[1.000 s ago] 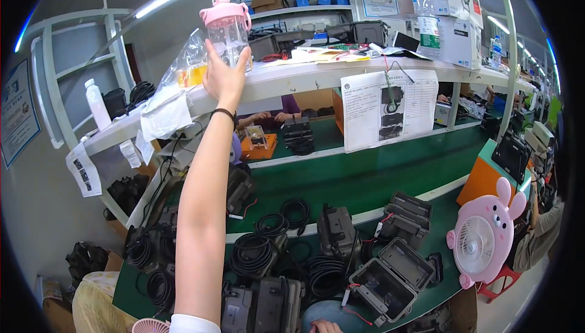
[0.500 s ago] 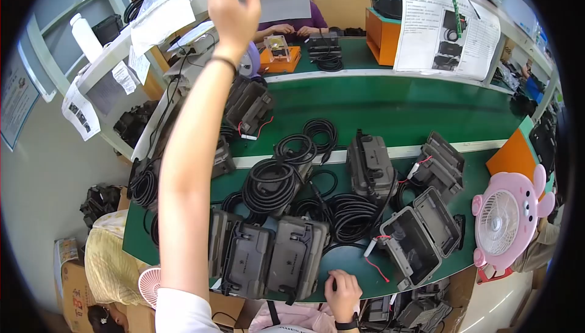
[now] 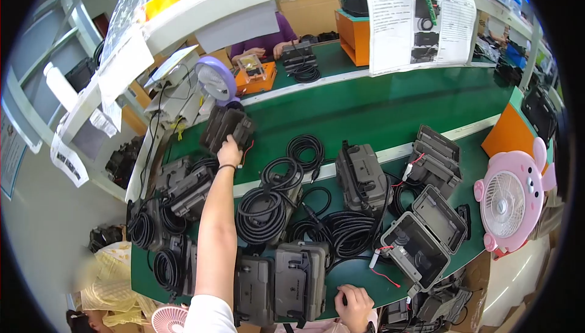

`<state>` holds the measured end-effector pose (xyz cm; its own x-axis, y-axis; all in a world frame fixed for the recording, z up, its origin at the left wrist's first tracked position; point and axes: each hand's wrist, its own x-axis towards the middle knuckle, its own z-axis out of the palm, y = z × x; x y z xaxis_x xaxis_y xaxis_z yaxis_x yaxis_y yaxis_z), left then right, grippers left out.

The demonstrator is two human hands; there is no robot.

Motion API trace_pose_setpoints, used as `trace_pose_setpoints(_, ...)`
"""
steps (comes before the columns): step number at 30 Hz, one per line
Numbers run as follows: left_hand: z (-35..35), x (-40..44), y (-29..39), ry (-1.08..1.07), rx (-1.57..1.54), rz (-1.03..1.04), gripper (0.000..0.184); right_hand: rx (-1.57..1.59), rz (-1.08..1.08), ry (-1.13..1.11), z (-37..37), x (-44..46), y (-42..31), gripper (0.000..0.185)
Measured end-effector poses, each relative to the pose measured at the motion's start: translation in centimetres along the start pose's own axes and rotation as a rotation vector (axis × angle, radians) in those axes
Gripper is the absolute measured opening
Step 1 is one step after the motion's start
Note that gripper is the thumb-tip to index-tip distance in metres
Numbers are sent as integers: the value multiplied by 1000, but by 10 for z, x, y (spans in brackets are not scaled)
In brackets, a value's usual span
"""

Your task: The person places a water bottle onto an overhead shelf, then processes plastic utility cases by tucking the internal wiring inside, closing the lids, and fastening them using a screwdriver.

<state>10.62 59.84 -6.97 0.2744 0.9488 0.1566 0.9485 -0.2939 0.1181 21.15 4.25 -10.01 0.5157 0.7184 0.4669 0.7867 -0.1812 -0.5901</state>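
My left hand (image 3: 230, 152) reaches across the bench with its fingers closed on the lower right edge of a dark grey plastic case (image 3: 213, 127). A red wire hangs beside that case. At the front edge of the bench my right hand (image 3: 355, 306) rests with curled fingers; a dark spot shows between thumb and fingers, and I cannot tell what it is. Left of it stands a latched grey case (image 3: 300, 281), with a similar case (image 3: 254, 290) beside it. To its upper right lies an open case (image 3: 420, 254) with a white connector (image 3: 375, 258) on a red wire.
Coiled black cables (image 3: 350, 233) and more cases (image 3: 364, 176) crowd the green bench (image 3: 341, 107). A pink fan (image 3: 506, 202) stands at the right, a purple fan (image 3: 216, 80) at the back left. Papers (image 3: 420, 25) hang from the shelf rail. Another person's hands (image 3: 280, 49) are across the bench.
My left hand has come down from the shelf rail to the dark grey case at the back left. The view has shifted; my right hand stays at the bench edge.
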Motion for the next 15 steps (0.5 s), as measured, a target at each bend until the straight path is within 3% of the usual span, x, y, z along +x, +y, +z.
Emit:
trace_pose_setpoints(3, -15, 3, 21, 110, -198, -9, 44, -7, -7, 20, 1, -1, 1, 22)
trace_pose_setpoints(7, -74, 0, 71, 177, -594, -166, 53, 5, -9, 41, 7, -9, 6, 19)
trace_pose_setpoints(10, -76, 27, 64, 231, -986, -74, 41, 16, -12, 49, 10, -14, 8, 16)
trace_pose_setpoints(12, -121, -7, 88, -14, -1573, -219, 26, 18, -11, 60, 11, -15, 8, 15)
trace_pose_setpoints(15, -142, -37, 94, -101, -1811, -263, 26, 30, -27, 70, 8, -14, 5, 14)
